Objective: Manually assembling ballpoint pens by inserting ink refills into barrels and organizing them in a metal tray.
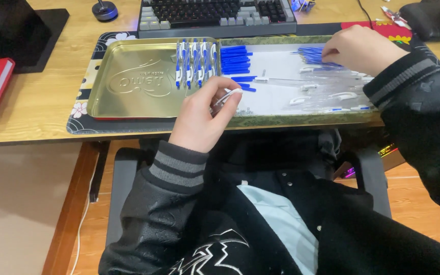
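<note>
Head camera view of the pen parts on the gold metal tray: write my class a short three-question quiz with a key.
1. True or false: the left hand holds a clear plastic pen barrel.
2. What does the right hand touch? A) grey keyboard B) pile of blue refills C) red book
3. Where do the assembled blue-and-white pens lie?

Key:
1. True.
2. B, the pile of blue refills.
3. In a row on the gold metal tray, left of the blue pen caps.

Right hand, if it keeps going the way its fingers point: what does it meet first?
The right hand points left along the tray; its fingertips are already at the pile of blue refills. Beyond that, probably the row of blue caps; depth unclear.
</note>
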